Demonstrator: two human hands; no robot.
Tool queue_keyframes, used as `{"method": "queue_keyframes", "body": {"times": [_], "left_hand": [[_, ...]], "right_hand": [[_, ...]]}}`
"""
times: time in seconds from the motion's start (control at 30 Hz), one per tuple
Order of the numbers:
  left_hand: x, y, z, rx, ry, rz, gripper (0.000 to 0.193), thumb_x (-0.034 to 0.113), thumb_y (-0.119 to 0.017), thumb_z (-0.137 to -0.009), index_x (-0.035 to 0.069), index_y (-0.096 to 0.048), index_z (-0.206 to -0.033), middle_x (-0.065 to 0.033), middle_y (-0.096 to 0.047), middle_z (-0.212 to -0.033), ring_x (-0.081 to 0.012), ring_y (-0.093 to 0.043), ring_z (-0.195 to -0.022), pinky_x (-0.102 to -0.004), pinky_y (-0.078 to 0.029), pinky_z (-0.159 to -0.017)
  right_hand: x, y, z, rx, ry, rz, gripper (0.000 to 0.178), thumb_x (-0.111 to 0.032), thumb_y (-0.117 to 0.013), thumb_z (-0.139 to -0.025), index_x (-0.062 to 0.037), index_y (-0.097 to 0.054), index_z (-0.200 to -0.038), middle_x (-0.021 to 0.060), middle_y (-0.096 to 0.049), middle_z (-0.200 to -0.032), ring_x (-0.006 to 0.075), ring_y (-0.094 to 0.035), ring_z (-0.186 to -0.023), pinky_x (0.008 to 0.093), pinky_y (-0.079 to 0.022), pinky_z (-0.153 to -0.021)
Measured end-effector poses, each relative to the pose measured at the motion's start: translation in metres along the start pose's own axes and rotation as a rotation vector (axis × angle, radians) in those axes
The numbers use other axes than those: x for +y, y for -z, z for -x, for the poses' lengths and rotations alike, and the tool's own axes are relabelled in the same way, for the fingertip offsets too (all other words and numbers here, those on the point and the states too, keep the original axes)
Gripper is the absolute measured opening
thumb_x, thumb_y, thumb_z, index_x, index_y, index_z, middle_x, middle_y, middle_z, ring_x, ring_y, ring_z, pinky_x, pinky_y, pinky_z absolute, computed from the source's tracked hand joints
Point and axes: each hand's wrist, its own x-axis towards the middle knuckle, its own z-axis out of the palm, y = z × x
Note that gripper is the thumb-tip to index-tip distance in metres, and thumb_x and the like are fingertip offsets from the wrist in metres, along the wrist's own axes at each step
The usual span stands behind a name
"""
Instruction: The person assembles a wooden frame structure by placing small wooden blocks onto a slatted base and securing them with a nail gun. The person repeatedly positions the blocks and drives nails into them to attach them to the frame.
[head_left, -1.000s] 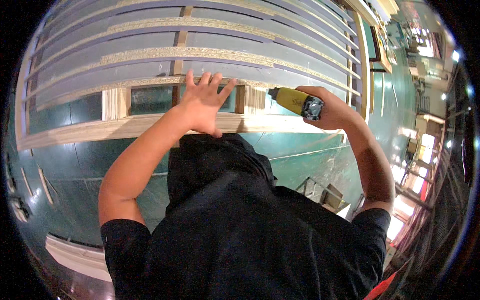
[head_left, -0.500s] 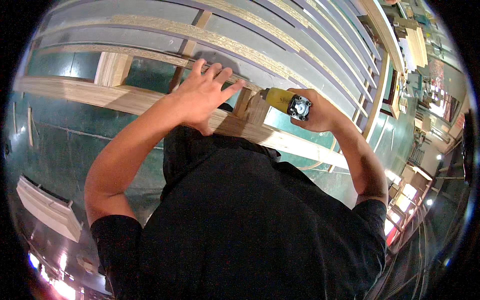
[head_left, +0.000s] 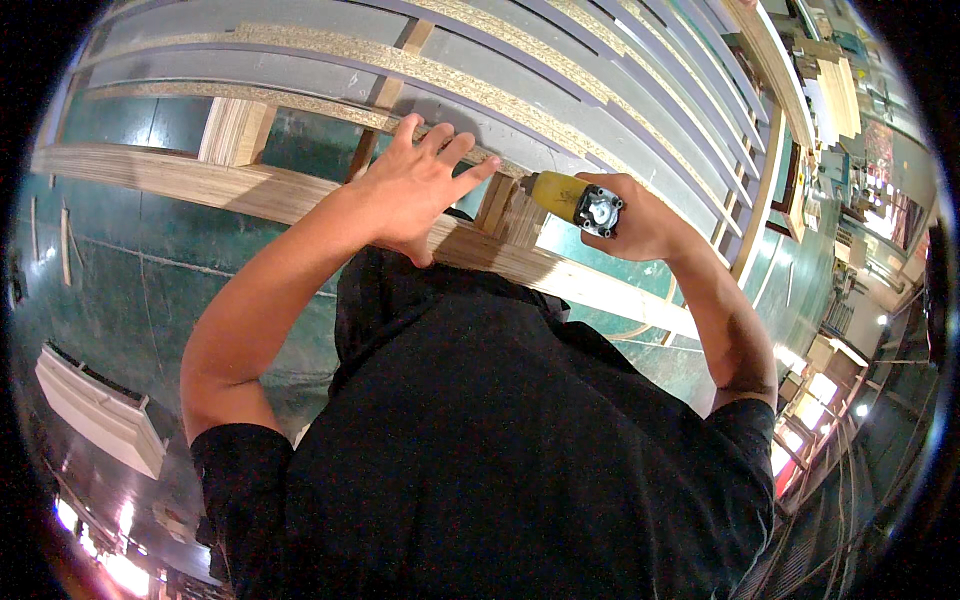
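My left hand lies spread across a wooden frame. Its fingertips rest at a thin particle-board strip, and its thumb comes down by the near wooden rail. My right hand is wrapped round a yellow and black nail gun with a cap held by corner screws. The gun's dark nose points left, at the strip just above a short wooden block that spans between strip and rail. Whether the nose touches the wood I cannot tell. My right hand covers the gun's handle.
More particle-board slats with grey edges run beyond the strip. Another wooden block joins strip and rail on the left. A stack of pale boards lies on the green floor at lower left. Timber pieces are piled at far right.
The view has shifted slightly, so the frame sits a little further right and lower. Both hands and the nail gun keep nearly the same place against the wood.
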Motion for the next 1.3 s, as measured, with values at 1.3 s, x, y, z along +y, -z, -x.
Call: {"method": "queue_keyframes", "body": {"times": [1.3], "left_hand": [[-0.013, -0.001, 0.008, 0.053, -0.065, 0.004, 0.134, 0.057, -0.095, -0.048, 0.015, -0.034, -0.160, -0.0218, -0.038, -0.155, -0.0398, -0.037, -0.145, -0.0622, -0.022, -0.119]], "right_hand": [[-0.002, 0.006, 0.024, -0.153, -0.359, 0.059, 0.067, -0.013, -0.083, -0.072, -0.0034, -0.063, -0.134, 0.0199, -0.071, -0.112, 0.0327, -0.068, -0.107, 0.0387, -0.052, -0.098]]}}
